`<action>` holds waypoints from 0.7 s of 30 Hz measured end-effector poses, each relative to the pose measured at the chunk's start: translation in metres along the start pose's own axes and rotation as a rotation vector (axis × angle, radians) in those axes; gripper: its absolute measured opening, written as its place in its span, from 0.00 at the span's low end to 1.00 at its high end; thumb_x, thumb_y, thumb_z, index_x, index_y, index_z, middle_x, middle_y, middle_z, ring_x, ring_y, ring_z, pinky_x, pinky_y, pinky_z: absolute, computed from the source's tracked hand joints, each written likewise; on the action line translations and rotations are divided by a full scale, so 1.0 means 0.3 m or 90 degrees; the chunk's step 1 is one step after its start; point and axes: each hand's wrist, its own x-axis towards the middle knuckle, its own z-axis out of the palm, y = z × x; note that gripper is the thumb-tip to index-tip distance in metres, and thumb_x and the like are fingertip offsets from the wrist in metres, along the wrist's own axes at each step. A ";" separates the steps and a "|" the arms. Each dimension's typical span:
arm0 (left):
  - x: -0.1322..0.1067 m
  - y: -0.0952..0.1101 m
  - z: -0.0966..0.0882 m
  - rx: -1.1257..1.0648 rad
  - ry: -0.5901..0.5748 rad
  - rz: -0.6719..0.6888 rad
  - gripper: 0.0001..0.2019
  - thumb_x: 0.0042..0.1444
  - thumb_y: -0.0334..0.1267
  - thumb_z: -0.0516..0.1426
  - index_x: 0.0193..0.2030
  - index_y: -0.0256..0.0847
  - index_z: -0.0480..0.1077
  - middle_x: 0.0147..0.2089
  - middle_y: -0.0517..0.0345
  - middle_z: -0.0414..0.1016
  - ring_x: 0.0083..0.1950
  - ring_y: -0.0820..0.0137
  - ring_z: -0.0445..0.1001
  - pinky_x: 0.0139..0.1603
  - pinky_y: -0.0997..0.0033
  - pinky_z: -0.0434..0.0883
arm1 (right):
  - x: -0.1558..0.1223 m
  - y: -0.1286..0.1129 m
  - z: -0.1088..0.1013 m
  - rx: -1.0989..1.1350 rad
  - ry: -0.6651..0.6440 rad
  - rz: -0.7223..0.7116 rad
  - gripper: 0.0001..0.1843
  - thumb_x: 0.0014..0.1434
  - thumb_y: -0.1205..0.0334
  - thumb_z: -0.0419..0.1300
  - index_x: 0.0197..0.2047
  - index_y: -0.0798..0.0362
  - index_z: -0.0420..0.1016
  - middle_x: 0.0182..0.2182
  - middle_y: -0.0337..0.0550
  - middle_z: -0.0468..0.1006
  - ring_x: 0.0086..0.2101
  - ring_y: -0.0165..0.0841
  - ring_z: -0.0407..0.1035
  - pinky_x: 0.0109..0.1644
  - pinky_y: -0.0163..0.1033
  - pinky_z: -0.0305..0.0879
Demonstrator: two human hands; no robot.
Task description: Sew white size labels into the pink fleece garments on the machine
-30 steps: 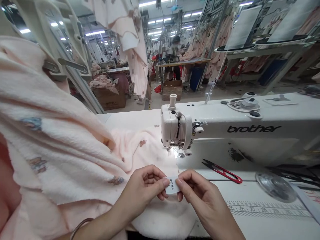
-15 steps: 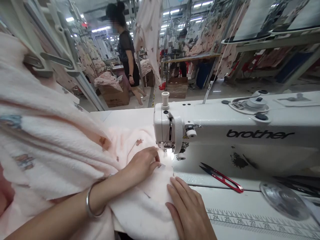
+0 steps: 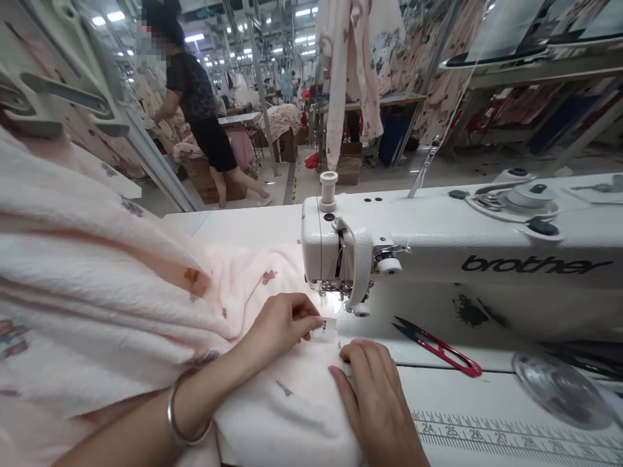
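The left hand (image 3: 280, 324), fingertips pressed together, pins a small white fabric label (image 3: 328, 329) onto pale pink fleece (image 3: 287, 415) just before the white Brother sewing machine (image 3: 428, 233); the open right hand (image 3: 370, 392) steadies the fleece flat.

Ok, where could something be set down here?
Bare table shows right of the right hand, between the red snips and the printed ruler. Left of the sewing machine a strip lies behind the fabric. Under the needle it's crowded.

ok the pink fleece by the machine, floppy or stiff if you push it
Probably very floppy: the pale pink fleece slumps in thick soft folds over the sewing machine bed. Its deep pile suggests it grips rather than slips, and it likely squashes easily under the flat right hand.
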 end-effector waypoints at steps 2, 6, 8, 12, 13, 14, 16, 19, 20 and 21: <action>0.021 -0.037 0.026 -0.039 -0.007 -0.036 0.10 0.51 0.42 0.58 0.30 0.36 0.70 0.22 0.60 0.71 0.24 0.73 0.70 0.25 0.77 0.63 | -0.006 0.004 0.007 -0.008 0.002 -0.006 0.09 0.66 0.64 0.49 0.45 0.58 0.66 0.38 0.49 0.67 0.40 0.39 0.61 0.41 0.44 0.63; 0.035 -0.084 0.053 -0.016 0.019 -0.036 0.10 0.51 0.43 0.58 0.29 0.37 0.71 0.23 0.58 0.72 0.25 0.72 0.71 0.27 0.76 0.63 | -0.028 0.014 0.020 -0.026 0.002 -0.028 0.18 0.64 0.65 0.52 0.56 0.61 0.64 0.40 0.51 0.65 0.41 0.40 0.61 0.42 0.46 0.63; 0.032 -0.087 0.055 -0.004 0.026 -0.034 0.10 0.51 0.43 0.57 0.28 0.37 0.71 0.25 0.58 0.73 0.26 0.71 0.71 0.28 0.75 0.63 | -0.034 0.016 0.022 -0.029 -0.006 -0.036 0.19 0.63 0.66 0.54 0.57 0.61 0.64 0.40 0.52 0.64 0.41 0.40 0.61 0.43 0.46 0.63; 0.028 -0.084 0.054 0.010 0.031 -0.030 0.10 0.52 0.43 0.57 0.29 0.38 0.71 0.24 0.59 0.73 0.26 0.71 0.71 0.29 0.75 0.63 | -0.032 0.007 0.019 -0.036 -0.014 -0.019 0.19 0.63 0.67 0.53 0.57 0.60 0.65 0.40 0.52 0.64 0.42 0.40 0.61 0.43 0.48 0.63; 0.027 -0.084 0.054 0.013 0.032 -0.030 0.10 0.52 0.43 0.56 0.29 0.38 0.71 0.23 0.59 0.72 0.26 0.71 0.71 0.29 0.75 0.63 | -0.031 0.003 0.017 -0.036 -0.016 -0.011 0.19 0.64 0.67 0.53 0.57 0.60 0.65 0.40 0.52 0.64 0.42 0.40 0.60 0.43 0.48 0.63; 0.027 -0.083 0.055 0.016 0.035 -0.030 0.09 0.52 0.42 0.56 0.29 0.38 0.70 0.23 0.59 0.72 0.26 0.71 0.71 0.29 0.75 0.63 | -0.029 -0.001 0.016 -0.034 -0.017 -0.005 0.19 0.64 0.67 0.52 0.57 0.59 0.65 0.40 0.52 0.64 0.42 0.40 0.60 0.43 0.48 0.63; 0.026 -0.083 0.057 0.020 0.039 -0.032 0.09 0.52 0.42 0.56 0.29 0.38 0.71 0.23 0.59 0.72 0.26 0.71 0.71 0.29 0.74 0.63 | -0.028 -0.006 0.014 -0.032 -0.017 -0.001 0.18 0.64 0.68 0.52 0.57 0.59 0.65 0.40 0.52 0.64 0.41 0.40 0.60 0.42 0.48 0.63; 0.024 -0.082 0.057 0.025 0.040 -0.033 0.09 0.52 0.42 0.56 0.29 0.38 0.71 0.23 0.59 0.72 0.26 0.71 0.71 0.29 0.75 0.63 | -0.030 -0.004 0.015 -0.036 -0.014 -0.008 0.18 0.63 0.68 0.53 0.56 0.59 0.66 0.40 0.52 0.64 0.41 0.40 0.60 0.42 0.48 0.63; 0.024 -0.082 0.057 0.027 0.039 -0.032 0.09 0.52 0.42 0.56 0.29 0.38 0.71 0.23 0.60 0.72 0.26 0.71 0.71 0.29 0.75 0.63 | -0.030 -0.002 0.015 -0.037 -0.013 -0.014 0.19 0.63 0.69 0.54 0.56 0.60 0.66 0.40 0.52 0.64 0.41 0.40 0.60 0.42 0.48 0.63; 0.023 -0.082 0.056 0.029 0.039 -0.031 0.09 0.52 0.42 0.56 0.29 0.38 0.71 0.23 0.60 0.72 0.26 0.71 0.70 0.29 0.75 0.63 | -0.031 0.000 0.016 -0.038 -0.013 -0.018 0.19 0.62 0.69 0.54 0.56 0.60 0.66 0.40 0.53 0.64 0.41 0.41 0.60 0.42 0.48 0.63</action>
